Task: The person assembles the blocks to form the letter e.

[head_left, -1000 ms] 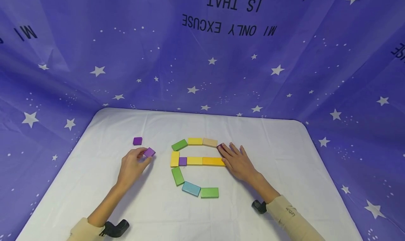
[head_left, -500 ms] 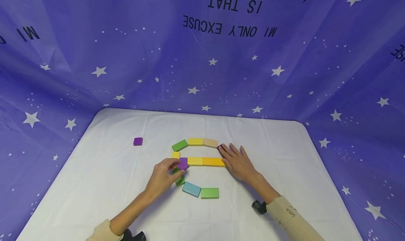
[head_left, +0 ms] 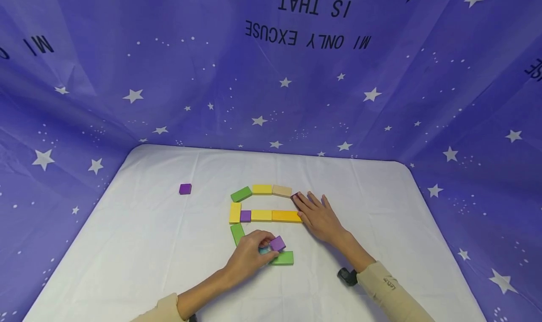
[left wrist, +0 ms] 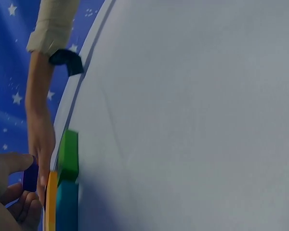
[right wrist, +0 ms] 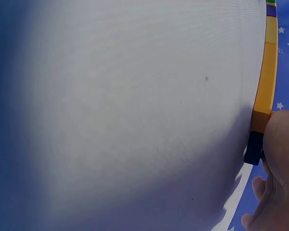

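Note:
My left hand (head_left: 247,254) pinches a small purple block (head_left: 277,243) between thumb and fingers, over the lower part of a figure of coloured blocks. Beneath it, a green block (head_left: 284,258) and a mostly hidden blue block (left wrist: 67,207) lie end to end. My right hand (head_left: 322,221) rests with fingers spread at the figure's right side. Its fingertips touch a dark maroon block (head_left: 295,196), partly covered. Near its thumb ends the middle row: a purple block (head_left: 245,216), a yellow block (head_left: 261,215) and an orange block (head_left: 286,216). A dark block (right wrist: 254,148) shows beyond the orange one.
The figure's upper arc holds a green block (head_left: 241,194), a yellow block (head_left: 262,189) and a tan block (head_left: 282,191). An upright yellow block (head_left: 235,212) and a green block (head_left: 237,234) form its left side. Off left lies another purple block (head_left: 185,189) on the white tablecloth (head_left: 127,247).
My left hand has carried the purple block rightward and nearer to me, from the figure's left, past the middle row, to above the lower blocks. The right hand has stayed in place.

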The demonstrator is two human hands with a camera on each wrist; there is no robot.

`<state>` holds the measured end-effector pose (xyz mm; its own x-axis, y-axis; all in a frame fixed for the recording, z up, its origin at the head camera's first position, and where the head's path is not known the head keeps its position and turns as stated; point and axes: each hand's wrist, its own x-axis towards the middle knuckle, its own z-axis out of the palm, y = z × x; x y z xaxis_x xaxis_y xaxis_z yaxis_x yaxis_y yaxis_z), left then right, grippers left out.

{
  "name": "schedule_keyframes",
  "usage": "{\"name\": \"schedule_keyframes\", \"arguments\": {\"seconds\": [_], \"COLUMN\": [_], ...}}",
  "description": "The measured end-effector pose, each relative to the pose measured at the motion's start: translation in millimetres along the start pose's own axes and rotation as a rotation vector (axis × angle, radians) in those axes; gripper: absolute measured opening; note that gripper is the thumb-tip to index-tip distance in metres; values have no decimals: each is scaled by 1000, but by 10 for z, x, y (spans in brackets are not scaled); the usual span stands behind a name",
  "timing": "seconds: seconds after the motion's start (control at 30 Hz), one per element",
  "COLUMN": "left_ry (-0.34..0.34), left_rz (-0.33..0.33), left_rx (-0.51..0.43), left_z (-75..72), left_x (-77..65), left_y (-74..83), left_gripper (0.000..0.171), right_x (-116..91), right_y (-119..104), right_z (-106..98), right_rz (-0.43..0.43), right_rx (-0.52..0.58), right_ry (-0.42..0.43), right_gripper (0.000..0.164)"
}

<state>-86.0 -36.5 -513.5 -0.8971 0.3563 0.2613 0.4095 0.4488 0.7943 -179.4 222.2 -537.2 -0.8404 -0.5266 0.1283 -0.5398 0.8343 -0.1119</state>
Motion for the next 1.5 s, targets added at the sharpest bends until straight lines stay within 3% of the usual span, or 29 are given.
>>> {"name": "schedule_keyframes", "arguments": {"seconds": [0.43, 0.63, 1.0, 1.3, 1.5], "left_ry": [-68, -69, -54, -113, -119], "left_rz": [23, 65, 97, 60, 81], "left_rx": [77, 106, 132, 162, 217], "left_z": [349, 454, 515, 552, 579], "left_x": [99, 112, 120, 127, 115], "left_y": [75, 49, 27, 55, 51], "left_gripper": [28, 28, 29, 29, 28], "right_x": [-12, -7, -3, -2, -5], "right_y": [6, 0, 1, -2, -5], "right_z": [8, -1, -12, -13, -18], "right_rz": [-9, -10, -14, -7, 4], "right_rx": [17, 12, -6, 10, 10], "right_ry": [2, 4, 8, 0, -15], "right_gripper": [51, 51, 50, 51, 50]}}
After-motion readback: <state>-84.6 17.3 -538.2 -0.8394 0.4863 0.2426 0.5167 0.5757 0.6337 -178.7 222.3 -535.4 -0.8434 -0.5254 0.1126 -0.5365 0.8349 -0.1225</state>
